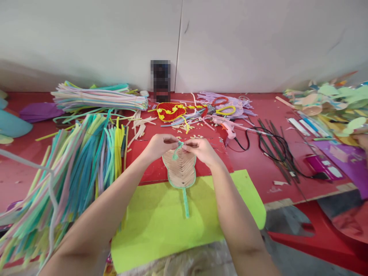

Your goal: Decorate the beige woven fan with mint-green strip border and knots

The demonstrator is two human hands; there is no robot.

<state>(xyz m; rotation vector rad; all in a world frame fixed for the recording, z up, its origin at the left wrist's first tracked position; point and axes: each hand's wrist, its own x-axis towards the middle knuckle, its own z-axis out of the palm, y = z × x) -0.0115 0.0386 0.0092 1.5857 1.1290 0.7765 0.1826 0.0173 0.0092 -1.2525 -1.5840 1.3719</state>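
A small fan-shaped piece (181,172) made of beige pipe cleaners with a green edge lies in front of me, its green stem (186,203) pointing toward me over a yellow-green sheet (172,230). At its top, a short twisted green pipe cleaner (176,154) rests against the beige face. My left hand (161,146) is closed, thumb and fingertips pinching this green pipe cleaner from the left. From the right, my right hand (201,150) pinches at the same spot, fingertips close to the left ones. Exactly how the green strand is twisted there is too small to tell.
Bundles of coloured pipe cleaners (86,153) fill the left side. Behind my hands lie a red fan with yellow trim (171,112), scissors (225,110) and a pink glue gun (228,127). Its black cable runs right to a purple power box (323,166). A red stool (322,230) stands lower right.
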